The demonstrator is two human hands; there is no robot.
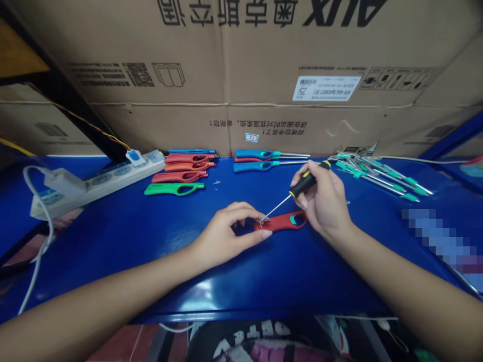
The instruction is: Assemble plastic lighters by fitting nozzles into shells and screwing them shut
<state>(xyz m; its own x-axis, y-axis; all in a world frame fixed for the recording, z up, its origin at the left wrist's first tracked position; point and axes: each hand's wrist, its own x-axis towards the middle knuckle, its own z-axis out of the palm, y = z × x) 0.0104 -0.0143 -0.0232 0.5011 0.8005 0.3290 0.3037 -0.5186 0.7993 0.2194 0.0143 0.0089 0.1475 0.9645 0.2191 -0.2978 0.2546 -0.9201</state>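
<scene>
A red lighter body [281, 222] lies on the blue table, with a teal trigger in its loop at the right end. My left hand [230, 234] pinches its left end between thumb and fingers. In my right hand [326, 201] is a black and yellow screwdriver [303, 184], held at a slant. The screwdriver's thin shaft runs down to the left, and its tip meets the lighter body near my left fingertips. Whether the tip sits in a screw is too small to tell.
Red, orange and green lighter shells [179, 176] and a white power strip [109, 178] are at the left. Blue assembled lighters [252, 165] lie at the back; metal rods with teal parts [377, 173] at the right. Behind stands a cardboard box [188, 115]. Tiny metal pieces [216, 183] lie nearby.
</scene>
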